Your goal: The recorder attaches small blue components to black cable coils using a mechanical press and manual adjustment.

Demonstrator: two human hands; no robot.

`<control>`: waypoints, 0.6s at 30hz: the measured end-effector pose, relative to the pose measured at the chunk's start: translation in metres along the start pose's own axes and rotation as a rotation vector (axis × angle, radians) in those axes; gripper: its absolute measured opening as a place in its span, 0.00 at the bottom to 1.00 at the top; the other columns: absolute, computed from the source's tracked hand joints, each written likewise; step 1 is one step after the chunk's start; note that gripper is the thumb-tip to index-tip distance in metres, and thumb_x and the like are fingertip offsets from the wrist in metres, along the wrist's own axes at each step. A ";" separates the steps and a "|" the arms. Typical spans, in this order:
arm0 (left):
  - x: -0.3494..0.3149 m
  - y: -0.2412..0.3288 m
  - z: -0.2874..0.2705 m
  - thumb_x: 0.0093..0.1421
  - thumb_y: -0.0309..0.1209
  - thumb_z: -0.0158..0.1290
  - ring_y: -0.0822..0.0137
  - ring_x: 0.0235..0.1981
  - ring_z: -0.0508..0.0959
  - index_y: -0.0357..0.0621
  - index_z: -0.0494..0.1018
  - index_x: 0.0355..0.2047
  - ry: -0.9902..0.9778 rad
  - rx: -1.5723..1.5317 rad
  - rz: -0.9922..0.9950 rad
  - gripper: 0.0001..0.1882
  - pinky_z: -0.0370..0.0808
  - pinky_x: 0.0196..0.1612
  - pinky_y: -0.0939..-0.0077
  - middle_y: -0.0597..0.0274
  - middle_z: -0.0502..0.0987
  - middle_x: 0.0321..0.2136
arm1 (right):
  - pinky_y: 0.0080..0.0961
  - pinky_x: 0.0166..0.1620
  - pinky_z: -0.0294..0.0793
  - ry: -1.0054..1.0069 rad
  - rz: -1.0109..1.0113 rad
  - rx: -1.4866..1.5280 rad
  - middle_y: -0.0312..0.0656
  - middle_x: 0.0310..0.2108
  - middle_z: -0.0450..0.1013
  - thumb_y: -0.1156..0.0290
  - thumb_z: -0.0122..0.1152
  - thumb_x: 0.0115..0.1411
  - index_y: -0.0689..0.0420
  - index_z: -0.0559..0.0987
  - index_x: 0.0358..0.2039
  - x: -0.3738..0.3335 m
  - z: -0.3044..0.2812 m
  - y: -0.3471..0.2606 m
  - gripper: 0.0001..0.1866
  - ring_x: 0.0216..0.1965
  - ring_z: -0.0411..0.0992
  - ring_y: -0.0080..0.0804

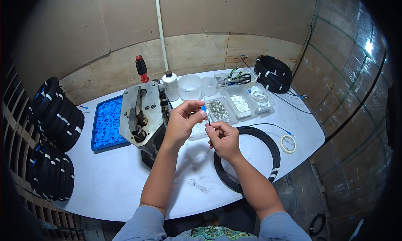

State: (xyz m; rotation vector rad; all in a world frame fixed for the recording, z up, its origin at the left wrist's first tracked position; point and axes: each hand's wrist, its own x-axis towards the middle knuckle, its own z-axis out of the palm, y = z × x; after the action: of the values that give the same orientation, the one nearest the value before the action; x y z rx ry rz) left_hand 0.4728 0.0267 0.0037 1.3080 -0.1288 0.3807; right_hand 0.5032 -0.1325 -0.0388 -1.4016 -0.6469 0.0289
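Observation:
Over the middle of the table, my left hand (186, 120) pinches a small blue connector housing (203, 108) between thumb and fingertips. Just below and to the right, my right hand (225, 139) grips the end of a thin black cable (209, 122). The cable end points up at the blue housing; whether it sits inside cannot be made out. A coil of black cable (275, 154) lies beside my right wrist, partly behind the forearm. Its other end (292, 134), with a blue and white tip, rests to the right.
A metal press (144, 109) with a blue tray (113, 148) of blue pieces stands left. Behind my hands are boxes of metal parts (217, 110) and white parts (240, 106), a bottle (170, 86) and scissors (242, 79). Cable coils (56, 115) flank the table; a tape roll (282, 145) lies right.

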 end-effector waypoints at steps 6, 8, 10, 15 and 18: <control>-0.001 0.003 0.002 0.60 0.24 0.59 0.73 0.35 0.78 0.38 0.74 0.46 0.015 -0.034 -0.002 0.13 0.76 0.40 0.78 0.62 0.78 0.35 | 0.15 0.19 0.65 0.005 0.001 -0.010 0.30 0.13 0.71 0.70 0.63 0.63 0.61 0.80 0.35 0.000 0.002 -0.002 0.07 0.14 0.67 0.12; 0.000 0.003 0.002 0.60 0.24 0.59 0.73 0.34 0.78 0.38 0.74 0.45 0.009 -0.027 0.002 0.13 0.75 0.40 0.78 0.62 0.79 0.35 | 0.15 0.19 0.65 0.008 0.000 -0.013 0.30 0.13 0.71 0.69 0.63 0.63 0.61 0.80 0.35 0.000 0.002 -0.005 0.07 0.15 0.67 0.12; -0.001 0.003 0.004 0.60 0.24 0.60 0.74 0.34 0.78 0.38 0.74 0.45 0.007 -0.020 0.013 0.13 0.75 0.40 0.78 0.62 0.79 0.34 | 0.15 0.19 0.66 0.012 0.005 -0.007 0.30 0.13 0.71 0.69 0.63 0.63 0.61 0.80 0.34 0.000 0.003 -0.008 0.08 0.15 0.68 0.13; -0.002 0.001 0.006 0.59 0.25 0.60 0.75 0.34 0.77 0.37 0.75 0.44 0.023 0.010 0.030 0.13 0.76 0.40 0.78 0.63 0.79 0.34 | 0.15 0.19 0.69 -0.014 0.044 -0.010 0.31 0.15 0.71 0.69 0.63 0.63 0.62 0.79 0.34 -0.001 0.003 -0.008 0.08 0.16 0.69 0.14; -0.003 0.003 0.004 0.59 0.25 0.60 0.75 0.35 0.77 0.37 0.75 0.44 0.024 -0.008 0.018 0.13 0.76 0.41 0.78 0.63 0.79 0.34 | 0.16 0.20 0.69 -0.024 0.062 -0.039 0.31 0.15 0.71 0.70 0.62 0.63 0.62 0.79 0.33 0.001 0.004 -0.014 0.08 0.16 0.69 0.14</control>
State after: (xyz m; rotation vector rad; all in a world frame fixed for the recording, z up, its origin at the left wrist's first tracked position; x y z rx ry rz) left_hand 0.4699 0.0233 0.0065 1.2951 -0.1223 0.4106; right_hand 0.4969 -0.1311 -0.0256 -1.4611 -0.6268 0.0831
